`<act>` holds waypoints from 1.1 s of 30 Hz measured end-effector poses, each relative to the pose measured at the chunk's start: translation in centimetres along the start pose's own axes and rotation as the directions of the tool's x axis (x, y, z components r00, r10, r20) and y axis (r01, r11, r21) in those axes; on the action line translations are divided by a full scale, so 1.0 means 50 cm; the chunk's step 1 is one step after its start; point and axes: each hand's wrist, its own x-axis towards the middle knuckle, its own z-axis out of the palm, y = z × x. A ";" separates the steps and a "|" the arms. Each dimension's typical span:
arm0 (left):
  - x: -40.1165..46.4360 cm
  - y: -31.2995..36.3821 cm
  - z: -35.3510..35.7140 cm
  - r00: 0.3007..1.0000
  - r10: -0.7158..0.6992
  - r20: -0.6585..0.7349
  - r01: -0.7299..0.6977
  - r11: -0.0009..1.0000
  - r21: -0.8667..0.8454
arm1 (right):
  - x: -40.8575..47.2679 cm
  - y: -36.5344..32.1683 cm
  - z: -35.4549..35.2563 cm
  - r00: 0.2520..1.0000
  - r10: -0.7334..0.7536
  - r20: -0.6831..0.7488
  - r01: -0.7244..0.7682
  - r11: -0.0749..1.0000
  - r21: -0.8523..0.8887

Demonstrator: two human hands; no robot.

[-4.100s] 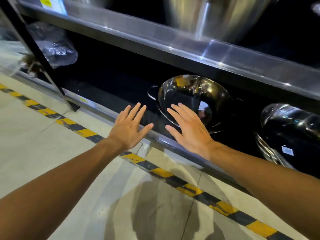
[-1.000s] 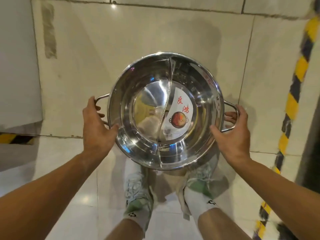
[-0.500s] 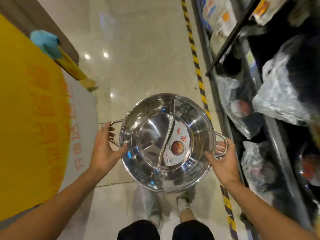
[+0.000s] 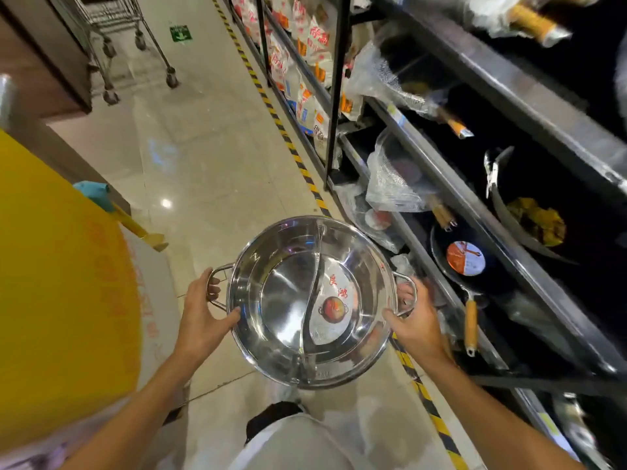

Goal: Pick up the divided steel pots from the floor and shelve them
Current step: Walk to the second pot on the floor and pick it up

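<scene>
I hold a shiny divided steel pot level in front of me, above the floor. A curved partition splits its bowl, and a round paper label with red characters lies in the right half. My left hand grips the left wire handle and rim. On the opposite side, my right hand grips the right wire handle. The dark shelving runs along my right, close to the pot's right handle.
The shelves hold a black frying pan with a wooden handle, plastic-wrapped pans and a dark wok. Yellow-black tape lines the floor by the shelf. A large yellow surface is at my left; trolley wheels stand far up the aisle.
Four seconds ago my hands were empty by a pot on the low shelf. Since a second ago I have held this pot in both hands while my view swung up toward the aisle and shelves.
</scene>
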 end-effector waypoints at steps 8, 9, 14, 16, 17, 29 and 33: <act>-0.261 0.106 0.085 0.994 0.086 0.072 -0.089 0.996 0.031 | -0.242 0.146 -0.193 0.995 0.040 -0.086 -0.042 0.999 -0.014; -0.292 0.116 0.094 0.990 0.100 0.096 -0.104 0.994 0.037 | -0.278 0.166 -0.217 0.994 0.052 -0.095 -0.054 0.998 -0.013; -0.431 0.157 0.135 0.952 0.194 0.239 -0.204 0.979 0.020 | -0.470 0.251 -0.308 0.972 0.159 -0.175 -0.156 0.987 0.026; -0.472 0.168 0.154 0.910 0.255 0.327 -0.280 0.960 0.031 | -0.560 0.290 -0.334 0.947 0.203 -0.250 -0.205 0.979 0.020; -0.493 0.173 0.167 0.886 0.282 0.367 -0.313 0.949 0.025 | -0.609 0.311 -0.345 0.928 0.224 -0.298 -0.229 0.973 0.019; -0.794 0.218 0.339 0.542 0.448 0.711 -0.532 0.838 -0.122 | -1.154 0.530 -0.402 0.691 0.499 -0.523 -0.490 0.855 0.170; -0.867 0.235 0.392 0.498 0.445 0.744 -0.544 0.829 -0.132 | -1.229 0.591 -0.431 0.666 0.514 -0.540 -0.478 0.850 0.220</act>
